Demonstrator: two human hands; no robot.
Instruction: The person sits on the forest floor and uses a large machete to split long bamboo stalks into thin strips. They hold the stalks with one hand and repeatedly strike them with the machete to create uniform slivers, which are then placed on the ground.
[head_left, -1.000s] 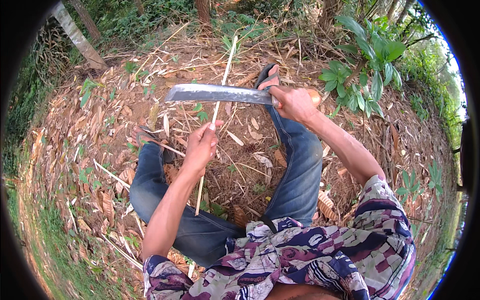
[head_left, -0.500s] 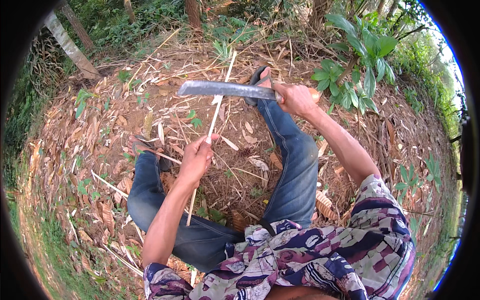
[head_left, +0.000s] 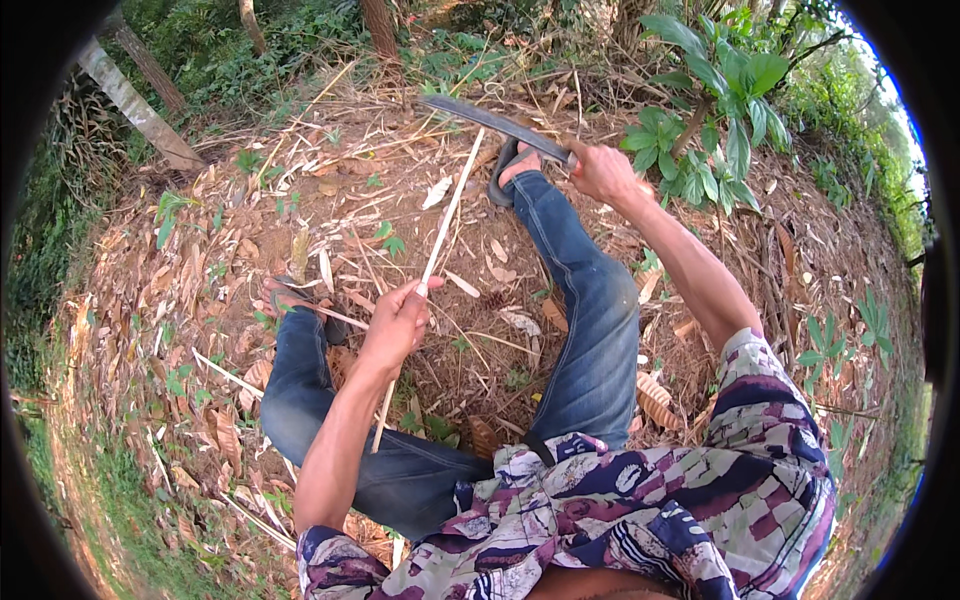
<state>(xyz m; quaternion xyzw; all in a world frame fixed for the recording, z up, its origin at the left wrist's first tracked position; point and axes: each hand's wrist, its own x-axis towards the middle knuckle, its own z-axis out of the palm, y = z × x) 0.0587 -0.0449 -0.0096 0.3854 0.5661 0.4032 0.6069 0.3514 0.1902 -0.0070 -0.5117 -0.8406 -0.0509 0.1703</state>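
My left hand (head_left: 398, 325) is closed around a thin, pale wooden stick (head_left: 455, 208). The stick slants away from me, its far end pointing forward and slightly right, while its near end comes out below the hand over my left thigh. In my right hand (head_left: 604, 175) is the handle of a machete (head_left: 500, 122), mostly covered by the fingers. The dark, broad blade points left and away, just beyond the stick's far tip and apart from it in the picture. A pale chip (head_left: 437, 192) shows left of the stick.
I sit with legs spread on ground strewn with dry leaves (head_left: 228, 437) and wood slivers. My sandalled right foot (head_left: 515, 172) is close under the blade. Another pale stick (head_left: 228, 375) lies by my left knee. A leafy plant (head_left: 735, 95) grows at the far right; tree trunks (head_left: 140, 105) stand behind.
The machete has swung away from me and rightward, off the stick it crossed in view; its tip now points farther up. The stick's far tip appears slightly nearer. My left hand has barely moved.
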